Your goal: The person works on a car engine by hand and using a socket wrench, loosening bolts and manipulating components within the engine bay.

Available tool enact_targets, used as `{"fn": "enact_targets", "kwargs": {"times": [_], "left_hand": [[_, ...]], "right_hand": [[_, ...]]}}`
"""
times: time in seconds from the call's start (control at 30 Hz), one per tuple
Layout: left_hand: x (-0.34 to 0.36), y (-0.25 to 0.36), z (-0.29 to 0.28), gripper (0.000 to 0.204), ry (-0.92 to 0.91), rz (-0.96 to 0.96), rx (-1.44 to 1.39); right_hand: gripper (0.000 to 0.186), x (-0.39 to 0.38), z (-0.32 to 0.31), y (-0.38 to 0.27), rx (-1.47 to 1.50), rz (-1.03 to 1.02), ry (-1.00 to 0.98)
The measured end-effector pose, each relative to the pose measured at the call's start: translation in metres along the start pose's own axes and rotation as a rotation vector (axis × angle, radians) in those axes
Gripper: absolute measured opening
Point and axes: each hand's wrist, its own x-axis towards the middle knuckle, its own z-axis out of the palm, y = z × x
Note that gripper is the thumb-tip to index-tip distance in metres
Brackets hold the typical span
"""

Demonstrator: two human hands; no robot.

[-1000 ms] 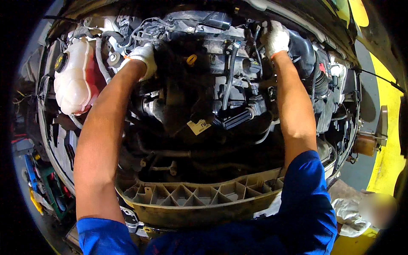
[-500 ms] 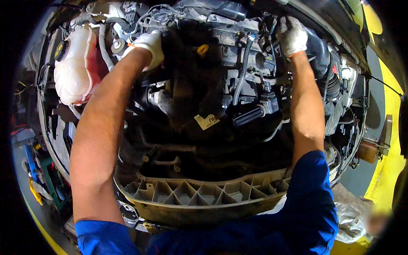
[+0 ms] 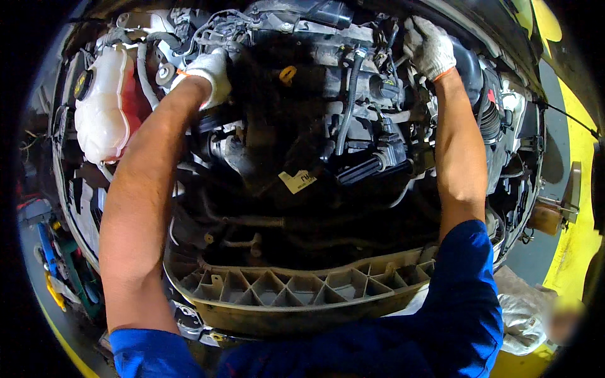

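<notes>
My white-gloved left hand (image 3: 211, 75) is at the upper left part of the engine (image 3: 334, 85), just below some thin pipes (image 3: 217, 39). The engine sits in the middle, between my two arms. The back of my left hand hides its fingers, so I cannot tell if they are spread or pinching something. My right hand (image 3: 432, 47), white-gloved too, is up at the engine's right side, just beside a big black air pipe (image 3: 465, 69). Its fingers look bent, but I cannot tell if they hold anything. Between my hands is a little yellow ring (image 3: 287, 75). A pale tank (image 3: 104, 107) with some red showing sits to the left. A long beam (image 3: 277, 315) with triangle pockets runs across, near my body.
</notes>
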Motion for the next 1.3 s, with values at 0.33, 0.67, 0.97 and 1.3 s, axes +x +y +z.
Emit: {"fn": "enact_targets", "kwargs": {"times": [0.33,0.67,0.97,1.3], "left_hand": [[0.003,-0.009,0.006,0.04,-0.015,0.107,-0.017],[-0.001,-0.003,0.007,0.043,-0.001,0.102,-0.067],[0.005,-0.006,0.008,0.044,0.013,0.061,-0.063],[0.005,-0.011,0.011,0.04,0.039,0.096,-0.075]], "right_hand": [[0.052,-0.011,0.002,-0.086,-1.433,0.169,-0.329],[0.033,0.001,-0.025,-0.076,-1.029,0.017,-0.611],[0.031,0.002,-0.035,-0.064,-1.165,-0.279,-0.52],[0.036,-0.003,-0.024,-0.076,-1.146,-0.085,-0.528]]}}
